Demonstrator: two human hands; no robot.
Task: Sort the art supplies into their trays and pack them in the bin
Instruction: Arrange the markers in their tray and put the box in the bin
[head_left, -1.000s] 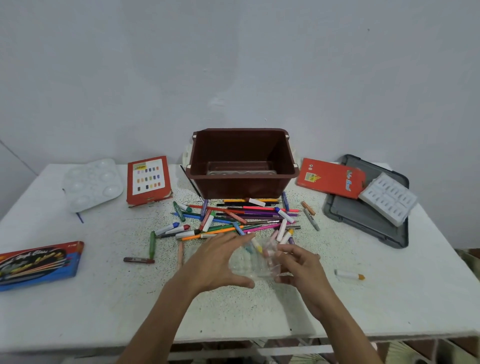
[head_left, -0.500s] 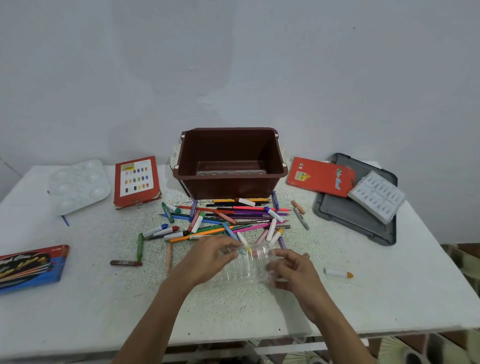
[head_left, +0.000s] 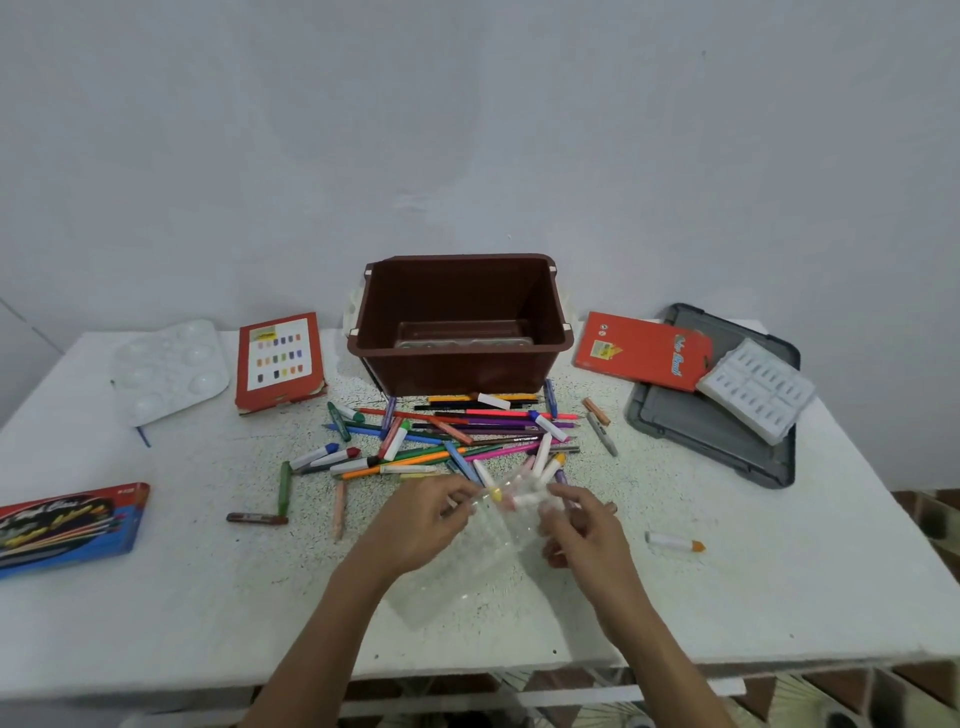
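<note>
Both my hands hold a clear plastic ridged tray (head_left: 467, 561) at the near middle of the table. My left hand (head_left: 421, 525) grips its left edge and my right hand (head_left: 582, 530) grips its right edge. The tray is see-through and blurred, tilted toward me. Just beyond it lies a loose pile of coloured pens, pencils and crayons (head_left: 457, 436). Behind the pile stands the brown bin (head_left: 457, 358), which holds a clear tray at its bottom.
On the left lie a white paint palette (head_left: 171, 369), a red colour-chart box (head_left: 278, 358) and a blue pencil box (head_left: 67, 525). A red box (head_left: 641, 348), a grey lid (head_left: 727, 431) and a white moulded tray (head_left: 756, 387) lie right. A lone crayon (head_left: 675, 541) sits near my right hand.
The clear tray has tilted and come lower toward me between my hands. My view has shifted slightly, so the table objects sit a little left of before.
</note>
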